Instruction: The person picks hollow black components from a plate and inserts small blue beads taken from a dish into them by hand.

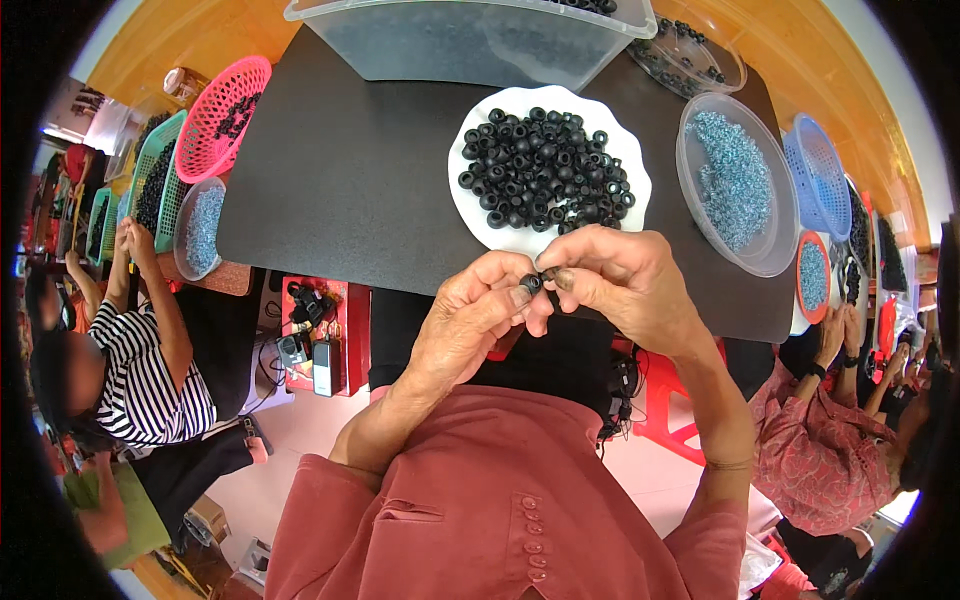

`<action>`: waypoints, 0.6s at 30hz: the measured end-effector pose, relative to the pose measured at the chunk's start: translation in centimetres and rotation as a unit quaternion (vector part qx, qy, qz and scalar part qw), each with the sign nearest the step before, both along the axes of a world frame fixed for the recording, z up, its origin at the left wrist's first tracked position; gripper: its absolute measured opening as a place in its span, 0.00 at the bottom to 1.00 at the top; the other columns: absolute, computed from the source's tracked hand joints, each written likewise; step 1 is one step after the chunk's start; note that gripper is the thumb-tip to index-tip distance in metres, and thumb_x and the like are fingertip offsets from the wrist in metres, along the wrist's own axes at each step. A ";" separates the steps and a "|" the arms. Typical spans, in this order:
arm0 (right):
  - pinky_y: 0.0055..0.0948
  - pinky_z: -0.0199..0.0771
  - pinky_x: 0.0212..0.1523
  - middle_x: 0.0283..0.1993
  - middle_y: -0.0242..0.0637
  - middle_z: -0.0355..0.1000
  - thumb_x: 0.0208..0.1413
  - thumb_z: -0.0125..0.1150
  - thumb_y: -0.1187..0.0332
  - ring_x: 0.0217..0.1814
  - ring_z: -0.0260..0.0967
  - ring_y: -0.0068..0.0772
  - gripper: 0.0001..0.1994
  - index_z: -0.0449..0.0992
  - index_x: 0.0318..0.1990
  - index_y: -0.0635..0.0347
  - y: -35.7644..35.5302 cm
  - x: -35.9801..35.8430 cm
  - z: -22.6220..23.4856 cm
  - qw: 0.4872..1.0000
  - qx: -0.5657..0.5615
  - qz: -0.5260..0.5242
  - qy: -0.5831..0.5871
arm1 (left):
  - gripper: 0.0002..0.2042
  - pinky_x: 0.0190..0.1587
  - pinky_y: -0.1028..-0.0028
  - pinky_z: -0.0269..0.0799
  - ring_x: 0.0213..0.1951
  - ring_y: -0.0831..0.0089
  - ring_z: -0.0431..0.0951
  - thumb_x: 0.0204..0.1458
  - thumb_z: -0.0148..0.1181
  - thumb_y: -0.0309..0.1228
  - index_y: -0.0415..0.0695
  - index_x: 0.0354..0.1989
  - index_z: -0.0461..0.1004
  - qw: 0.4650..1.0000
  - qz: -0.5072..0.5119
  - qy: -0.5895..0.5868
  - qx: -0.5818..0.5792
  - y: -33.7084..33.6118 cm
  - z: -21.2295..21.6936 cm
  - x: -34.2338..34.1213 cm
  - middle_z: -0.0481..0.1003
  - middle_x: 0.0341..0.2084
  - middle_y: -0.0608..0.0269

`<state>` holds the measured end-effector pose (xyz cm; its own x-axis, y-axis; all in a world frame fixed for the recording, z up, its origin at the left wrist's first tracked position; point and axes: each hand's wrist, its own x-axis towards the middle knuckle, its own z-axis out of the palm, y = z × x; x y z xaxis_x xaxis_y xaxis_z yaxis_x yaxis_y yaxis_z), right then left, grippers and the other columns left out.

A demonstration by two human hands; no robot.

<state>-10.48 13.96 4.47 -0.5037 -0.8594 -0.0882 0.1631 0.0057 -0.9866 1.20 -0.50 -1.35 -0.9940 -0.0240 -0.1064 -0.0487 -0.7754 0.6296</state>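
Just in front of the near rim of a white scalloped plate (470,222), my two hands meet fingertip to fingertip. My left hand (468,318) pinches a small round black piece with a hole (532,284) between thumb and finger. Closed in a pinch right beside it, my right hand (622,290) has its thumb and fingertips close to the same piece. Whatever those right fingertips hold is too small and covered to make out. Many similar black pieces (545,165) with round openings are heaped on the plate.
A large clear tub (480,45) stands behind the plate on the dark table (330,160). To the right, a clear bowl (785,240) holds small bluish translucent pieces. A pink basket (215,110) is at the left. People work on both sides; a red box (352,340) sits below the table's edge.
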 end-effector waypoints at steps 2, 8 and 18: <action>0.24 0.75 0.33 0.30 0.37 0.72 0.56 0.50 0.81 0.32 0.74 0.28 0.06 0.71 0.40 0.72 0.1 0.0 0.2 1.000 0.006 0.005 0.003 | 0.07 0.40 0.78 0.70 0.32 0.76 0.73 0.57 0.49 0.25 0.37 0.42 0.68 1.000 0.004 -0.002 0.000 0.1 0.0 0.0 0.74 0.31 0.59; 0.23 0.76 0.32 0.30 0.38 0.73 0.54 0.52 0.82 0.33 0.75 0.28 0.06 0.72 0.40 0.71 0.2 0.2 -0.8 0.999 -0.039 0.005 -0.012 | 0.08 0.28 0.84 0.68 0.31 0.77 0.74 0.57 0.49 0.25 0.38 0.43 0.68 1.000 0.012 -0.010 -0.018 0.2 -0.4 0.1 0.74 0.31 0.60; 0.19 0.74 0.31 0.29 0.34 0.74 0.49 0.56 0.81 0.30 0.74 0.20 0.04 0.74 0.33 0.68 0.1 0.0 -0.9 0.997 -0.002 -0.022 0.069 | 0.07 0.17 0.87 0.61 0.27 0.81 0.75 0.56 0.51 0.25 0.39 0.43 0.69 0.999 0.016 -0.029 -0.042 0.2 -0.4 0.0 0.76 0.29 0.63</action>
<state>-10.45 14.10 3.61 -0.5472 -0.8369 -0.0114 0.0254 -0.0029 -0.9997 1.20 -0.33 -1.75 -0.9847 -0.0675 -0.1607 -0.0630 -0.7218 0.6892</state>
